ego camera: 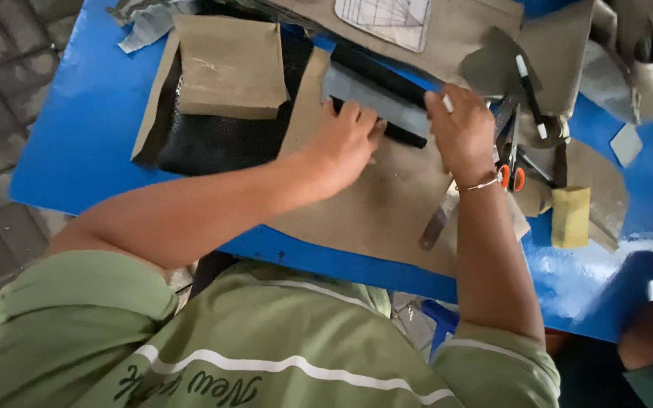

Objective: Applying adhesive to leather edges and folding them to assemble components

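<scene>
The person wore a short-sleeved, light green shirt with a thin white stripe curving across its front and dark cursive lettering beneath it. Both forearms were bare below the sleeves. A slim silver metal bracelet [480, 183] circled the wrist of the right hand [462, 130]; the left hand [347, 142] bore no jewellery.

A craft workshop: cut material pieces [228, 64], scissors [512, 170], blue worktable [85, 113].
</scene>
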